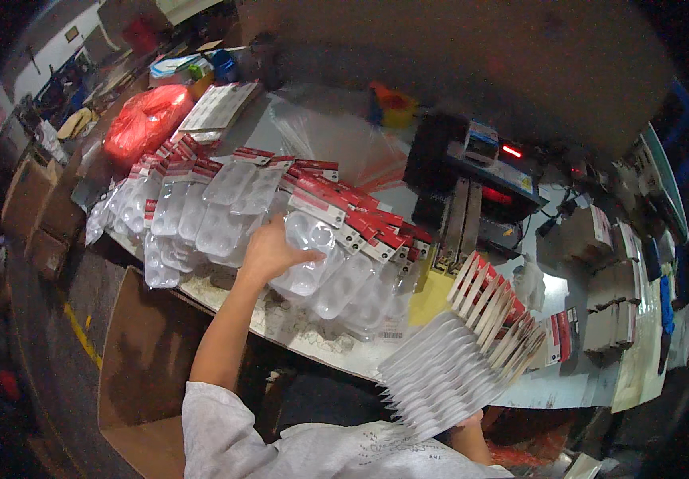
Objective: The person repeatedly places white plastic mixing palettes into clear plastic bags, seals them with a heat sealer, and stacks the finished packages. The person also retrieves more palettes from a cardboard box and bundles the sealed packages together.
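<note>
My left hand (269,250) reaches out over the table and grips a clear plastic blister pack with a red card top (310,239), one of a long overlapping row of such packs (201,207) spread across the table. My right hand (468,421), low near my body and mostly hidden, holds a fanned stack of the same packs (460,351) by its lower end; their red and white card tops point up to the right.
A black sealing machine with a red light (484,188) stands behind the row. A red plastic bag (145,120) lies at the far left, an open cardboard box (145,359) under the table's edge (296,339). Boxes and papers (616,295) crowd the right.
</note>
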The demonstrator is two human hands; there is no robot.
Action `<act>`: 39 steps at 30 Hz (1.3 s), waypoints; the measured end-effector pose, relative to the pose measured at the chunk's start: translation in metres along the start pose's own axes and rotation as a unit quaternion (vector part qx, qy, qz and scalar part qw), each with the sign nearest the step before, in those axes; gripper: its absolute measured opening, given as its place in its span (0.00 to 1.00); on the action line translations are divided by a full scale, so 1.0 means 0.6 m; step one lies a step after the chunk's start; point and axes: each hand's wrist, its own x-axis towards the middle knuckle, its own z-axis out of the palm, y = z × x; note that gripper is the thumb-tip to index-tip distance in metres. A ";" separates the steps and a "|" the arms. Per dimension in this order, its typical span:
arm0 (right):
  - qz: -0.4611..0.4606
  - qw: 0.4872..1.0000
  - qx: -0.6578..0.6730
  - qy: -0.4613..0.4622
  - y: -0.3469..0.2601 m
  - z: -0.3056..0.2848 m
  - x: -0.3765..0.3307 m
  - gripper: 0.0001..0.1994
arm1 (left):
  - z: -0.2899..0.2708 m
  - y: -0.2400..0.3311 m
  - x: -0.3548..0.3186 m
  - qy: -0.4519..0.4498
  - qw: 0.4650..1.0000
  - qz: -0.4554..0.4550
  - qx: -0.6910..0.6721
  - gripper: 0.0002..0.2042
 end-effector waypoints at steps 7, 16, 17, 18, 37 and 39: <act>0.140 0.981 0.084 0.108 -0.015 0.008 -0.006 0.54 | 0.010 0.013 -0.021 0.095 0.980 0.095 0.149 0.37; 0.033 0.981 -0.188 -0.041 -0.015 -0.041 0.036 0.51 | 0.053 0.147 -0.185 -0.017 0.899 0.100 -0.426 0.24; 0.028 0.977 -0.206 -0.042 -0.020 -0.048 0.037 0.50 | 0.074 0.155 -0.199 -0.034 0.882 0.117 -0.455 0.24; 0.023 0.974 -0.220 -0.046 -0.024 -0.054 0.036 0.50 | 0.095 0.160 -0.209 -0.050 0.864 0.134 -0.482 0.23; 0.046 0.977 -0.191 -0.082 0.022 -0.083 -0.001 0.44 | 0.249 0.170 -0.226 -0.132 0.768 0.159 -0.606 0.42; 0.047 0.972 -0.184 -0.137 0.032 -0.060 0.037 0.43 | 0.226 0.128 -0.206 -0.219 0.678 0.127 -0.690 0.48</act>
